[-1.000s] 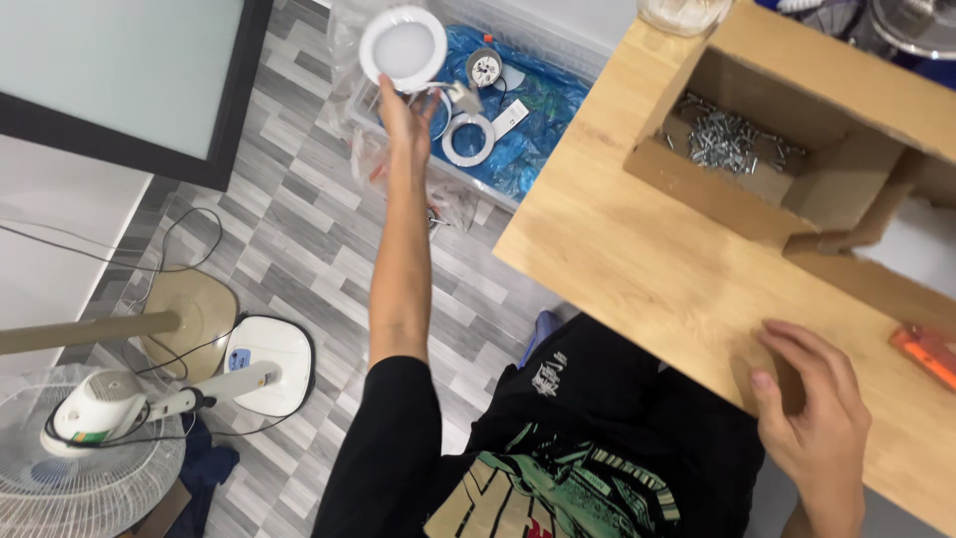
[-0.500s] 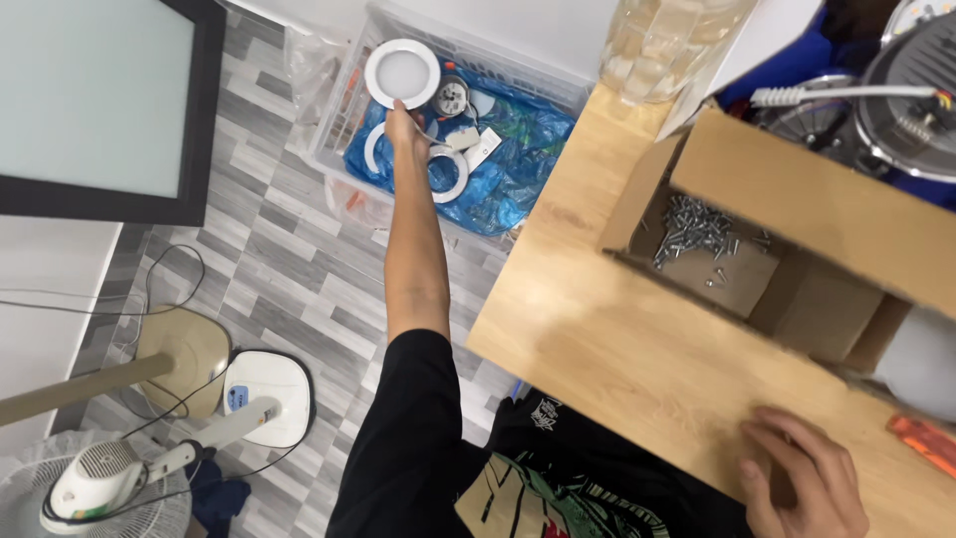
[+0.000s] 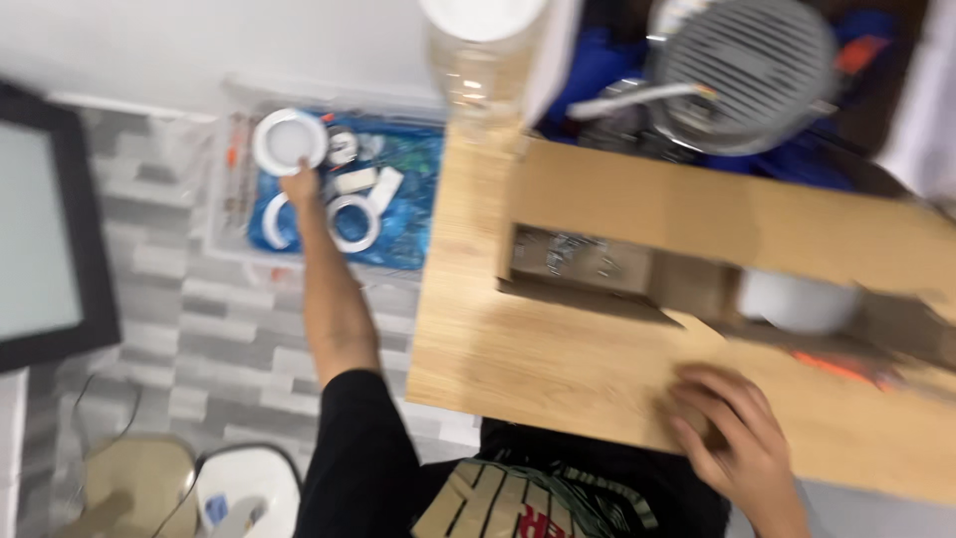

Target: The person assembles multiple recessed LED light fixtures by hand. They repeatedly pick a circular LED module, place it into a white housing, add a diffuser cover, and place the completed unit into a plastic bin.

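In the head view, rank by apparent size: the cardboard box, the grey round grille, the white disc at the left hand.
1. Cardboard box, widest by far.
2. Grey round grille, though it sits nearer the camera, which may inflate it.
3. White disc, held at the left hand, down at floor level.

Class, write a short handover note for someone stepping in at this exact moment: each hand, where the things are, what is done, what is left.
Left hand: reaching down into the clear bin on the floor, fingers on the round white disc; grip unclear.
Right hand: resting flat on the wooden table, holding nothing.
White rings lie in the bin.
Done: disc reached.
Left: disc not yet lifted out.
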